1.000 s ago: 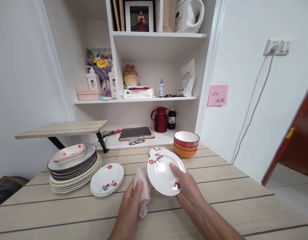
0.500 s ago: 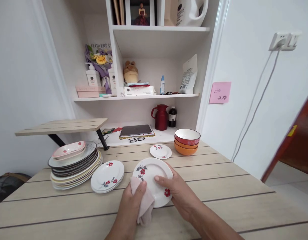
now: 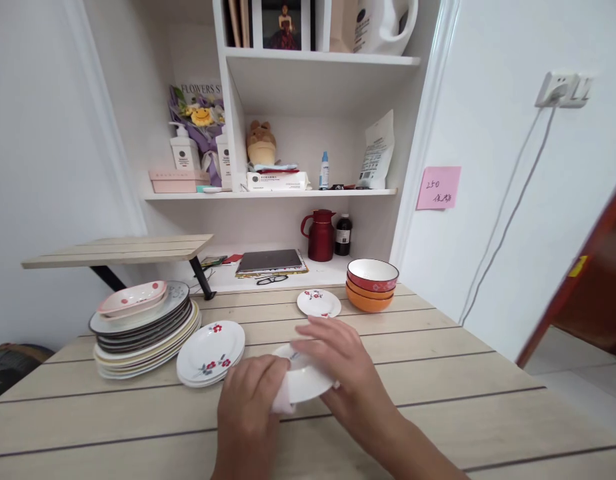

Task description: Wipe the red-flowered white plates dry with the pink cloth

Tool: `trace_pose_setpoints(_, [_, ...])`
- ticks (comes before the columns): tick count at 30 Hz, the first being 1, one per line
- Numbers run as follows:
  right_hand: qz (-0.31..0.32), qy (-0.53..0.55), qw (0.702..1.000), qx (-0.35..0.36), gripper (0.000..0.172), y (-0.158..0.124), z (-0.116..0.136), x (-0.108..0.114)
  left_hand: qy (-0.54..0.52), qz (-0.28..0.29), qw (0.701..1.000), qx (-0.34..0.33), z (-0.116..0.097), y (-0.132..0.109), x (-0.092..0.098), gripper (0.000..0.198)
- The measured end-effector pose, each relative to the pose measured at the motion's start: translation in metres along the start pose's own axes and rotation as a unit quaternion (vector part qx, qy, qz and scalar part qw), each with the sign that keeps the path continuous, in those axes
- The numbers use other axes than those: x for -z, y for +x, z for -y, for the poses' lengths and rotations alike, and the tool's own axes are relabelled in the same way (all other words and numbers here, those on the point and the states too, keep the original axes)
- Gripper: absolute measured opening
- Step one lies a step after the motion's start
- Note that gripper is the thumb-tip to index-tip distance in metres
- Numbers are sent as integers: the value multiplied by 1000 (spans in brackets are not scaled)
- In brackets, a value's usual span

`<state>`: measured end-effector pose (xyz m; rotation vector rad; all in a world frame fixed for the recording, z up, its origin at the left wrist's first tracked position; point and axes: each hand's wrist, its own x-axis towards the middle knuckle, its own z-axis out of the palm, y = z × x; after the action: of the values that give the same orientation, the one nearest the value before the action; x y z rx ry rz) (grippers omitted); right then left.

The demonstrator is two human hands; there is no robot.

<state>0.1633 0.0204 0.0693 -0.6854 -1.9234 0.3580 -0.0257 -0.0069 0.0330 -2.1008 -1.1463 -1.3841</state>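
Observation:
A white plate (image 3: 308, 381) is held tilted above the table between both hands. My left hand (image 3: 253, 397) is closed on its left edge, with a pale pink cloth (image 3: 284, 398) pressed between the fingers and the rim. My right hand (image 3: 351, 373) grips the right side, its fingers reaching over the top and hiding much of the surface. Left of my hands lies a short stack of white flowered plates (image 3: 211, 353). Beyond them rests a small flowered plate (image 3: 319, 303), and beside it stands a stack of bowls (image 3: 372, 285), red over orange.
At the left, a tall stack of plates (image 3: 148, 343) carries a pink-spotted dish (image 3: 133, 298). Behind it is a wooden riser (image 3: 118, 250) on black legs. The back shelf holds a laptop (image 3: 269, 261), glasses (image 3: 271, 280), a red jug (image 3: 321, 237) and a dark bottle (image 3: 343, 235).
The held plate has tipped from facing me to a flatter slant. My left hand has turned over with the cloth at its edge, and my right fingers have come over the top.

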Motion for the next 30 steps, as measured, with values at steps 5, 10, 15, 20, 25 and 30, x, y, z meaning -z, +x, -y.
trace_pose_setpoints(5, [70, -18, 997, 32, 33, -3, 0, -3, 17, -28, 999, -30, -11, 4, -2, 35])
trace_pose_setpoints(10, [66, 120, 984, -111, 13, -3, 2, -3, -155, -17, 973, 170, -12, 8, -2, 6])
trace_pose_setpoints(15, [-47, 295, 915, -272, 19, -4, 1, -8, -296, 6, 854, 427, -16, 13, -5, 33])
trace_pose_setpoints(20, [-128, 512, 767, -365, 38, -4, 5, -25, -395, -9, 753, 526, -28, 12, -13, 53])
trace_pose_setpoints(25, [-144, 587, 702, -377, 45, -4, 5, -35, -399, -44, 731, 552, -36, 12, -18, 55])
trace_pose_setpoints(30, [-58, 433, 821, -368, 46, -4, -3, -24, -305, 0, 847, 435, -22, 6, -13, 33])
